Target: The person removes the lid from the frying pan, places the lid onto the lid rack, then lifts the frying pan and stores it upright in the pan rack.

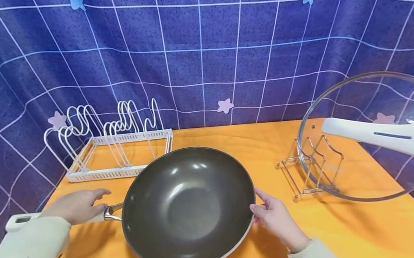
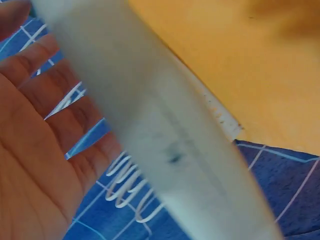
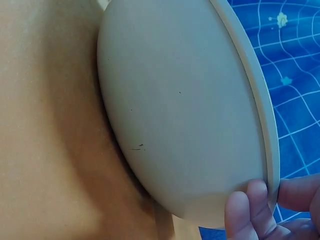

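A wide wok (image 1: 191,211) with a dark inside leans over the table, its opening turned toward me. My right hand (image 1: 279,221) pinches its right rim, thumb on the inner side and fingers underneath. The right wrist view shows the wok's pale outside (image 3: 180,100) with those fingertips (image 3: 237,210) against it. To the left, my left hand (image 1: 76,206) is at the long pale handle (image 1: 24,219). In the left wrist view its fingers extend loosely spread behind the handle (image 2: 160,120), not wrapped round it.
A white rack (image 1: 105,175) with curved wire dividers stands behind the wok on the left. At right a small wire stand (image 1: 298,177) supports a large glass lid (image 1: 359,182) with a white handle (image 1: 376,135). The table (image 1: 212,135) has an orange cover; a blue grid curtain (image 1: 190,69) hangs behind.
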Tool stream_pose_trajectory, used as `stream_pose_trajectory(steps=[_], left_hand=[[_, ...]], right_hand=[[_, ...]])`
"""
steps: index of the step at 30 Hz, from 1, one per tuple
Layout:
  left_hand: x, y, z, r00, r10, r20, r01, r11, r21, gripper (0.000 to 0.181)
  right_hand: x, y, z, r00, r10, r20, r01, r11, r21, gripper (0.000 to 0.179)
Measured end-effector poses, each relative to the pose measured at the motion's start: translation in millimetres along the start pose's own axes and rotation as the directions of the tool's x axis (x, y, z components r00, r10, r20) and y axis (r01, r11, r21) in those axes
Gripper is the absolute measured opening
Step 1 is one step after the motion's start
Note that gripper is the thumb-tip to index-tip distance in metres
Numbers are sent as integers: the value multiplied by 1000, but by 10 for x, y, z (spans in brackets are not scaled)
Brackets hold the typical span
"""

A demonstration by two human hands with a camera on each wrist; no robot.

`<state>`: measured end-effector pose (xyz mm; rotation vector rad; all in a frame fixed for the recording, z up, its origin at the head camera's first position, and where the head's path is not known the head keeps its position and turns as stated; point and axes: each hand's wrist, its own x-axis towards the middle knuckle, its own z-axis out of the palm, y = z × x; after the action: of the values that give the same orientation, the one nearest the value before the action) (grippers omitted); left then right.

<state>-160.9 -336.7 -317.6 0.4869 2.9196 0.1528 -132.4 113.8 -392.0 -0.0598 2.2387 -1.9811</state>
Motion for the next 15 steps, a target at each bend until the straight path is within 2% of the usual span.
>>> stream_pose_trajectory(steps=[5, 10, 12, 15], left_hand=[[-20, -80, 69, 1000, -2, -14, 1, 999, -38, 39], [-62, -140, 129, 1000, -24, -3, 24, 997, -80, 52], [-84, -169, 168, 1000, -27, -14, 26, 996, -89, 59], [-104, -215, 212, 999, -15, -42, 11, 997, -82, 59]], right_hand=[[-2, -3, -8, 1000, 5, -11, -5, 1000, 12, 58], [5, 6, -31, 1000, 18, -1, -18, 1000, 23, 59], [13, 10, -38, 1000, 22, 10, -22, 999, 25, 60], [25, 7, -39, 1000, 19, 21, -20, 999, 26, 61]])
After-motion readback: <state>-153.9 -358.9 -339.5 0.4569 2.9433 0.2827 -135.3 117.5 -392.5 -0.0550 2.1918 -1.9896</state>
